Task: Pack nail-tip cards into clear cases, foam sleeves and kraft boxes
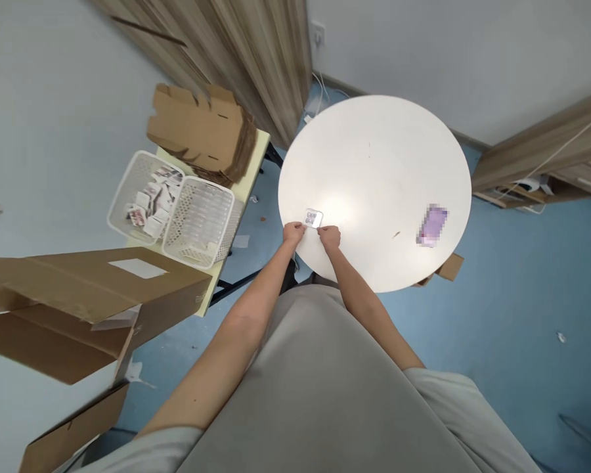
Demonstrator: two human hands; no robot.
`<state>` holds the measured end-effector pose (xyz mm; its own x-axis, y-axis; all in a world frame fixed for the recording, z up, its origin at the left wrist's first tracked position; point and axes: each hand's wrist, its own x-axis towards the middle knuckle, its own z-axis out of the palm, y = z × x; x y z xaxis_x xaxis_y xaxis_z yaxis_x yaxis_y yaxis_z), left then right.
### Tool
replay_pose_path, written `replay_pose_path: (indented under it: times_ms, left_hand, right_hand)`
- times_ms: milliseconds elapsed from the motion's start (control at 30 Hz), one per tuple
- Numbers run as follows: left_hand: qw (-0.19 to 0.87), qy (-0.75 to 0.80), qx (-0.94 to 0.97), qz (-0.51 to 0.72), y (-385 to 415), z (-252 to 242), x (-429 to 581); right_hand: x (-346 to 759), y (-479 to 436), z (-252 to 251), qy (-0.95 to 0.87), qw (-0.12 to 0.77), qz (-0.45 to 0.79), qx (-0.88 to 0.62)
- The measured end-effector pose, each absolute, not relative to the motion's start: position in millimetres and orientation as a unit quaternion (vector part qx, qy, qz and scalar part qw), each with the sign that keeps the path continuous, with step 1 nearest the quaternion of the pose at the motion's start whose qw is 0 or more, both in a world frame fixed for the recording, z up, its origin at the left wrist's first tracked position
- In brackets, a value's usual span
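A small flat white packet (314, 218) with greyish-purple printed patches lies at the near left part of the round white table (374, 151). Its lower left corner is pinched by my left hand (293, 232), fingers closed. At the lower right corner, my right hand (329, 237) has its fingers closed on the packet's edge as well. Both hands rest at or just above the tabletop, a short gap between them. The fine print on the packet is too small to read.
A blurred purple object (432, 225) lies on the table's right side. On a side table (257, 157) to the left stand flattened cardboard boxes (197, 131), a white basket (128, 177) of small packets and another white basket (199, 220). A large open carton (172, 295) sits nearer me.
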<state>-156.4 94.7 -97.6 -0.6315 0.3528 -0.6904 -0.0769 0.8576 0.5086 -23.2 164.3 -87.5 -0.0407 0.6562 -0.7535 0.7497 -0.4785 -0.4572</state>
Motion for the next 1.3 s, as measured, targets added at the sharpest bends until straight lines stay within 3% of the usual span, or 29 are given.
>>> replay_pose_path:
  times_ms: [333, 667, 1067, 1300]
  left_hand:
    - [0.444, 0.813, 0.085, 0.366, 97.1, -34.9, -164.2]
    - [0.425, 0.704, 0.053, 0.566, -14.7, 47.1, -197.3]
    - [0.201, 0.623, 0.081, 0.751, -169.5, 169.8, -256.9]
    - [0.053, 0.613, -0.057, 0.786, -252.1, 163.3, -268.7]
  right_hand:
    - [-44.2, 178.9, -51.9, 0.536, 0.022, -0.505, 0.676]
    - [-69.4, 121.5, 26.0, 0.558, -0.152, -0.585, 0.569]
    - [-210.3, -19.9, 165.4, 0.714, -0.149, -0.624, 0.279]
    - [-275.2, -128.9, 214.4, 0.831, -0.06, -0.549, 0.065]
